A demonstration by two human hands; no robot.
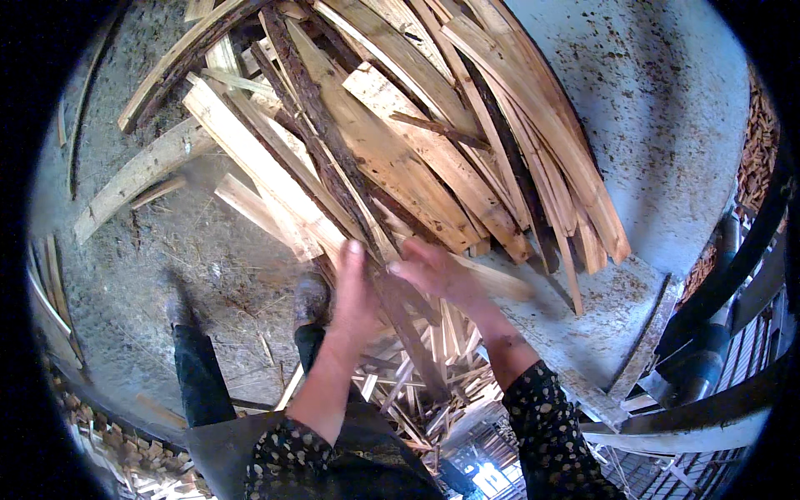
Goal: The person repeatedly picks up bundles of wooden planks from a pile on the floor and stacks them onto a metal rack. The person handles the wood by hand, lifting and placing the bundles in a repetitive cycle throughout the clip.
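A large pile of wooden slats [417,158] lies in front of me, many with bark along their edges. My left hand [354,287] closes round the near end of a pale slat [258,158], its thumb on top. Just to the right, my right hand [442,273] has its fingers curled at a dark bark-edged strip [321,125], which runs between the hands and down toward me. The undersides of both grips are hidden. Beyond my right hand, a wide board [392,179] and other slats end close to the fingers.
A pale, dirt-speckled metal surface [658,108] extends on the right. Below my hands is a heap of split wood pieces [450,350]. Loose boards, including a curved-looking one [142,179], lie on the dusty floor [233,292] at left. Machine frames and pipes [708,350] stand at right.
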